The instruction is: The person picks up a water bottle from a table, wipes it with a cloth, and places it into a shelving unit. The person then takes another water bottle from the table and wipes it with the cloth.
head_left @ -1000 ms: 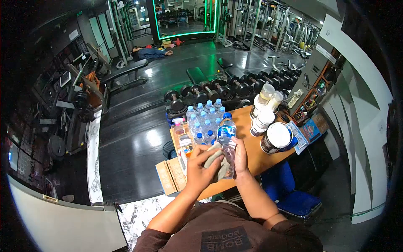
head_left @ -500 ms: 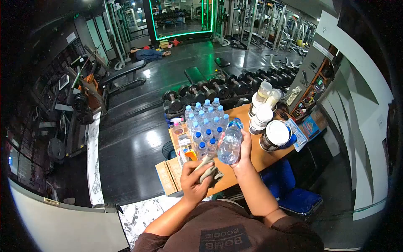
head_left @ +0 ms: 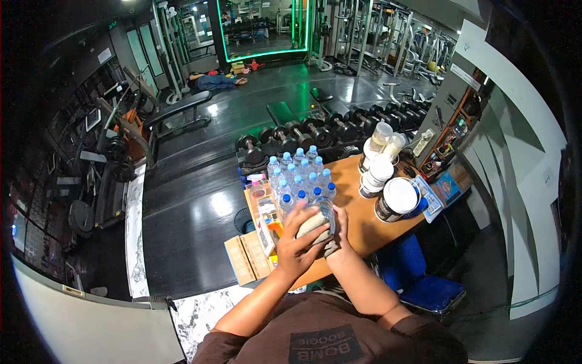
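Note:
My right hand (head_left: 341,229) is closed round a clear plastic water bottle (head_left: 326,208), just over the near part of the wooden table (head_left: 357,233). A pale grey-beige cloth (head_left: 313,225) is pressed against the near end of the bottle by my left hand (head_left: 295,246), its fingers wrapped over the cloth. Cloth and fingers hide much of the bottle. Beyond my hands, several capped water bottles (head_left: 298,176) stand upright in close rows, with light and dark blue caps.
White tubs (head_left: 400,195) stand at the table's right, by printed sheets (head_left: 428,197). A cardboard box (head_left: 248,258) sits at the left edge, near a dark basket (head_left: 244,220). A blue chair (head_left: 421,279) is at right. Dumbbells (head_left: 315,133) line the far side; a person (head_left: 218,81) lies on the floor.
My left hand has brought the cloth up onto the bottle. My right hand has lowered the bottle leftward and turned it, so its blue cap no longer shows.

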{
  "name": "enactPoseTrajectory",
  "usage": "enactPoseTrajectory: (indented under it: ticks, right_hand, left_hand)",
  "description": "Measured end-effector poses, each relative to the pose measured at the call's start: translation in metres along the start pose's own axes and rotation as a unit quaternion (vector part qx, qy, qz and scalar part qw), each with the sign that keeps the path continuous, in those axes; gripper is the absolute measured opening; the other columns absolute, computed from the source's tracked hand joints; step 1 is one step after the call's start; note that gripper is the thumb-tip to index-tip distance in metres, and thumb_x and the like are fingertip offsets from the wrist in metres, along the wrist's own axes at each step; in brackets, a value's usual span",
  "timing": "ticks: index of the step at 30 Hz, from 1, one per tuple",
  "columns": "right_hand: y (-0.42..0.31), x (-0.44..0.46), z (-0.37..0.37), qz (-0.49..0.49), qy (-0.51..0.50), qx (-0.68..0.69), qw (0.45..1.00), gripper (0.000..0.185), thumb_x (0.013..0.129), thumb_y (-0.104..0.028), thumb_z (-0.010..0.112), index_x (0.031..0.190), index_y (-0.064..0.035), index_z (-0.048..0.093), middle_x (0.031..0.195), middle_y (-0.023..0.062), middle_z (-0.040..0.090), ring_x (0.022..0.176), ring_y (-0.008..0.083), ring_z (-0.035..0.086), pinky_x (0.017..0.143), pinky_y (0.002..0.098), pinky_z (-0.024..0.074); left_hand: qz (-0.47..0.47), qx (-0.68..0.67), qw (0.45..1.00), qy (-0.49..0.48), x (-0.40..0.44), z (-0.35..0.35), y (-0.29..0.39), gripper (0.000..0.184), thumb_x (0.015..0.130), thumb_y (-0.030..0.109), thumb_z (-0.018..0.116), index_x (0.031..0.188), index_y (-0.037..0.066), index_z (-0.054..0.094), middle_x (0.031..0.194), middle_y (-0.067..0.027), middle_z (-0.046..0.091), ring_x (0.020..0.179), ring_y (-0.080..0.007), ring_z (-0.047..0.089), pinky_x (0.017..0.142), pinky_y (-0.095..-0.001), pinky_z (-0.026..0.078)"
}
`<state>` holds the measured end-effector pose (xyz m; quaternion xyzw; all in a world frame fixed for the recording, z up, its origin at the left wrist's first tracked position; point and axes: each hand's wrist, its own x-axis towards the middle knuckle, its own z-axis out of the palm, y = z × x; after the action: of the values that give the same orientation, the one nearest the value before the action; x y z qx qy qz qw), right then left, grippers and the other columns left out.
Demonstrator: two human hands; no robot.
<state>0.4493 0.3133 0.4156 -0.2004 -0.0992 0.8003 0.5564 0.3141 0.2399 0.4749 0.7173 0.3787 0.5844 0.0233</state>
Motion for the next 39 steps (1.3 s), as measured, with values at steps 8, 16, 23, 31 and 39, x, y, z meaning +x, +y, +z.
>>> enactPoseTrajectory:
  ticks: [8, 16, 23, 31, 39]
  right_hand:
    - [0.012, 0.008, -0.025, 0.004, 0.014, 0.029, 0.999, 0.065, 0.092, -0.062, 0.051, 0.129, -0.0091, 0.064, 0.120, 0.0146, 0.072, 0.106, 0.0338, 0.071, 0.092, 0.0489, 0.0594]
    - [-0.001, 0.013, -0.038, 0.103, -0.118, 0.123, 0.980, 0.072, 0.092, -0.064, 0.048, 0.133, -0.0061, 0.060, 0.122, 0.0161, 0.069, 0.108, 0.0341, 0.069, 0.097, 0.0518, 0.0566]
    - [0.011, 0.028, -0.055, 0.081, -0.030, 0.054, 0.995, 0.057, 0.094, -0.059, 0.047, 0.114, -0.0088, 0.065, 0.099, 0.0110, 0.071, 0.079, 0.0290, 0.071, 0.075, 0.0434, 0.0610]
    - [-0.001, 0.002, -0.007, 0.071, 0.054, 0.007, 0.996, 0.053, 0.101, -0.054, 0.050, 0.112, -0.0041, 0.064, 0.090, 0.0127, 0.071, 0.081, 0.0259, 0.073, 0.075, 0.0429, 0.0628]
    - [-0.004, 0.002, -0.008, -0.094, -0.010, -0.180, 0.979, 0.063, 0.106, -0.021, 0.062, 0.161, -0.0096, 0.034, 0.132, 0.0086, 0.058, 0.107, 0.0186, 0.067, 0.086, 0.0371, 0.0612]
  left_hand:
    - [-0.125, -0.137, 0.982, 0.014, -0.005, 0.006, -0.010, 0.043, 0.078, -0.012, 0.078, 0.118, 0.003, 0.079, 0.118, -0.0204, 0.072, 0.102, -0.0327, 0.072, 0.087, -0.0359, 0.057]
    - [-0.021, -0.080, 0.996, -0.045, -0.004, 0.011, -0.002, 0.043, 0.076, -0.005, 0.078, 0.118, 0.007, 0.080, 0.129, -0.0190, 0.066, 0.127, -0.0372, 0.065, 0.107, -0.0445, 0.051]
    - [-0.087, -0.096, 0.991, 0.010, -0.005, 0.017, -0.011, 0.046, 0.071, -0.013, 0.068, 0.112, 0.005, 0.078, 0.111, -0.0181, 0.072, 0.105, -0.0356, 0.071, 0.093, -0.0411, 0.056]
    - [-0.354, -0.238, 0.889, 0.167, -0.017, 0.011, -0.043, 0.013, 0.104, 0.005, 0.063, 0.115, 0.003, 0.068, 0.112, -0.0055, 0.070, 0.101, -0.0148, 0.067, 0.091, -0.0301, 0.054]
    - [-0.487, -0.499, 0.692, 0.185, -0.040, -0.007, -0.053, 0.022, 0.115, 0.029, 0.051, 0.121, 0.010, 0.060, 0.112, -0.0071, 0.070, 0.100, -0.0203, 0.070, 0.089, -0.0360, 0.059]
